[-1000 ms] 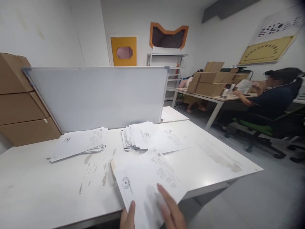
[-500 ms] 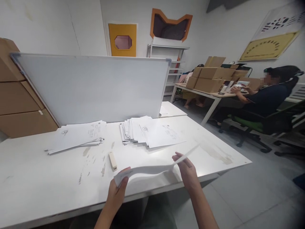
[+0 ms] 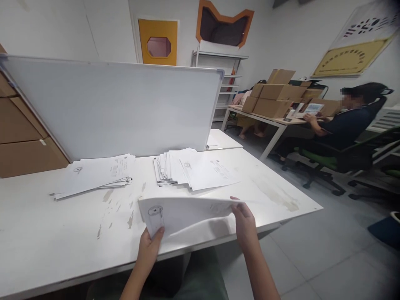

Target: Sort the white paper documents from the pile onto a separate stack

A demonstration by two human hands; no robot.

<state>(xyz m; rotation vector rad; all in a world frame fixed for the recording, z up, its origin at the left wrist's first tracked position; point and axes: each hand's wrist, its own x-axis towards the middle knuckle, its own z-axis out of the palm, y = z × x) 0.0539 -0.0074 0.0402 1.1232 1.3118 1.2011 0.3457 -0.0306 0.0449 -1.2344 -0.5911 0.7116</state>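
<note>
Through the head camera I had the white printed paper sheet (image 3: 190, 212) up in both hands just above the near edge of the scuffed white table (image 3: 46, 237). It was bowed so that its far edge arched over towards me and shadowed the tabletop beneath. My left hand (image 3: 149, 248) was closed on the lower left corner, with the thumb pressed on the face right under the round ink stamp (image 3: 155, 210). My right hand (image 3: 245, 218) was closed on the right-hand edge with the fingers curled over it; where its thumb sat I could not tell. I judged that bending such a limp sheet cleanly called for light, even pinches at both ends and for the two hands held level, since any skew would twist the curve and throw the corners out of line. The left thumb lay so close to the stamp that I thought it wiser not to drag it across the ink. Farther back, well apart from the sheet, lay a loose pile of white papers (image 3: 93, 177) on the left and a fanned stack of white printed pages (image 3: 175, 168) near the middle, both in front of the upright grey-framed whiteboard (image 3: 125, 108). Brown cardboard boxes (image 3: 21, 141) stood at the far left, and a seated person in dark clothes (image 3: 346, 125) worked at another desk across the room.
</note>
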